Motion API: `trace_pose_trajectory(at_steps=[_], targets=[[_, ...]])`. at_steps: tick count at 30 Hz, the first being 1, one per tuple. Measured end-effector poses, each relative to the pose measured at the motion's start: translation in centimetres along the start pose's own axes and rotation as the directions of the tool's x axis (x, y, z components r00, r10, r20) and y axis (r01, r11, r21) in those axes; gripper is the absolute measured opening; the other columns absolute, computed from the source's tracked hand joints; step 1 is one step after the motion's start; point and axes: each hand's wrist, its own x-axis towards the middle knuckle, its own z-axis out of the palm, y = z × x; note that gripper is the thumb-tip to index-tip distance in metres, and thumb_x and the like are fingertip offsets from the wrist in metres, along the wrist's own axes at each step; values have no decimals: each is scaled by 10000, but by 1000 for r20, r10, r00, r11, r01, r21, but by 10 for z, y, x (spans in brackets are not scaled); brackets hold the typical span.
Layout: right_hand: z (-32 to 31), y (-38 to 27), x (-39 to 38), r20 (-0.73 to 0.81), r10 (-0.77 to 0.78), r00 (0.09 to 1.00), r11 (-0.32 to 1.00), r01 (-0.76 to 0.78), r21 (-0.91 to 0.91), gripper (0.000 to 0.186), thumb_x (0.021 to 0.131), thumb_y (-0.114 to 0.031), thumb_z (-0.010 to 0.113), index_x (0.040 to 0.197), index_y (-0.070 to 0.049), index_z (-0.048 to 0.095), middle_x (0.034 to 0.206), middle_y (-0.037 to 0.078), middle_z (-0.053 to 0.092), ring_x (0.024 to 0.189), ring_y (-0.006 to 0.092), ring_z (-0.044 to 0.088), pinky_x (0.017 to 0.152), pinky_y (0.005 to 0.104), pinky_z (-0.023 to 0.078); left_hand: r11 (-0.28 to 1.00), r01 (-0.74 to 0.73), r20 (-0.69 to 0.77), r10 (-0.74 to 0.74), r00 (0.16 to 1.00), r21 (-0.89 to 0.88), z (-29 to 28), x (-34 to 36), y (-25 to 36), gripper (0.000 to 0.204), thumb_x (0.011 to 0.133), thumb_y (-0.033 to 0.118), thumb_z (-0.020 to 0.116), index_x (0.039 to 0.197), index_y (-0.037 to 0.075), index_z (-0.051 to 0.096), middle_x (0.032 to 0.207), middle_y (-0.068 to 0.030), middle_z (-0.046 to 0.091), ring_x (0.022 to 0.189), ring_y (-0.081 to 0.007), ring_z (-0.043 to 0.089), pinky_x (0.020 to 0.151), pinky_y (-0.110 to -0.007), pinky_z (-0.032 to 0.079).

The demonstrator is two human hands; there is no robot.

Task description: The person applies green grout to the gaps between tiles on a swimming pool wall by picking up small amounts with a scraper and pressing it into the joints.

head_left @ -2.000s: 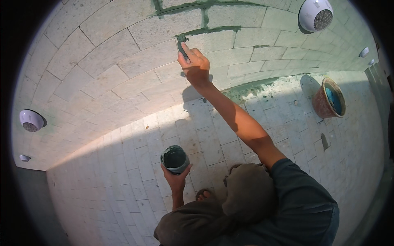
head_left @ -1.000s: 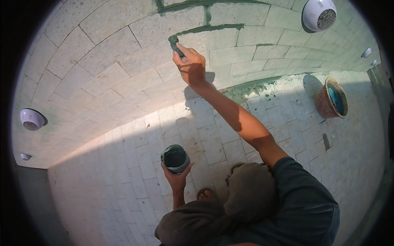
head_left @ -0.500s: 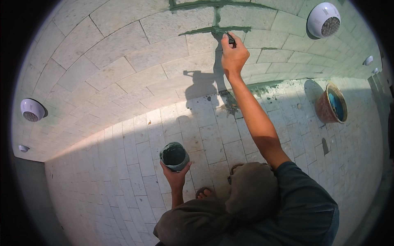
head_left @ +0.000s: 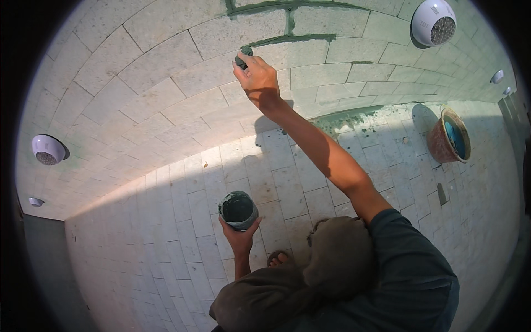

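High on the tiled wall [head_left: 155, 77], my right hand [head_left: 257, 77] grips a small dark tool [head_left: 243, 58] coated in green paste, against a joint between pale tiles. Green paste [head_left: 304, 39] lines several joints above and to the right of it. My left hand [head_left: 240, 235] is wrapped round a round container [head_left: 238, 210] of dark green paste, held low over the tiled floor in front of my legs.
A reddish bucket [head_left: 440, 144] with something blue inside stands on the floor [head_left: 188, 249] at the right by the wall's foot. White dome fittings [head_left: 433, 22] project from the wall on both sides. Green splatter [head_left: 354, 122] lies along the foot of the wall.
My right hand moved right along the green joint half a second ago and is now back left with the tool. My left hand has stayed low with the container.
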Motion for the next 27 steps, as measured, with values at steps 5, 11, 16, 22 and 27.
trace_pose_trajectory(at_steps=[5, 11, 16, 22, 27], targets=[[-15, 3, -2, -19, 69, 997, 993, -67, 93, 283, 853, -150, 731, 1086, 5, 693, 883, 172, 694, 630, 228, 675, 599, 338, 546, 1000, -3, -15, 3, 1000, -4, -2, -1, 4, 853, 626, 95, 925, 1295, 8, 403, 1169, -130, 578, 1068, -223, 594, 899, -347, 506], [-62, 30, 13, -179, 276, 944, 961, -271, 53, 291, 857, -160, 732, 1075, 30, 698, 857, 180, 693, 605, 216, 666, 572, 329, 521, 999, -26, 0, 26, 1000, 25, -8, -1, -3, 849, 634, 95, 920, 1301, 4, 403, 1170, -139, 577, 1073, -231, 591, 913, -361, 500], [-84, 36, 17, -290, 188, 939, 972, -221, -85, 295, 859, -156, 733, 1084, 31, 695, 845, 156, 683, 588, 205, 651, 567, 327, 517, 999, 10, 20, -11, 1000, 39, -7, -1, -2, 876, 639, 48, 903, 1352, 22, 394, 1256, -123, 536, 1150, -230, 556, 969, -367, 489], [-38, 19, 7, -130, 71, 989, 997, -74, -12, 286, 863, -138, 730, 1113, -6, 687, 839, 139, 665, 634, 228, 658, 591, 343, 533, 1000, 7, 25, -7, 1000, 14, 2, -3, 3, 837, 640, 102, 922, 1289, 3, 403, 1169, -136, 578, 1058, -229, 601, 908, -355, 503], [-10, 1, -14, 56, 49, 997, 990, -56, 132, 275, 863, -128, 727, 1106, -3, 688, 834, 136, 672, 621, 202, 653, 578, 315, 528, 999, -3, 29, 3, 1000, 33, -4, -5, 8, 848, 639, 82, 916, 1306, 10, 398, 1202, -135, 561, 1095, -235, 585, 929, -363, 500]])
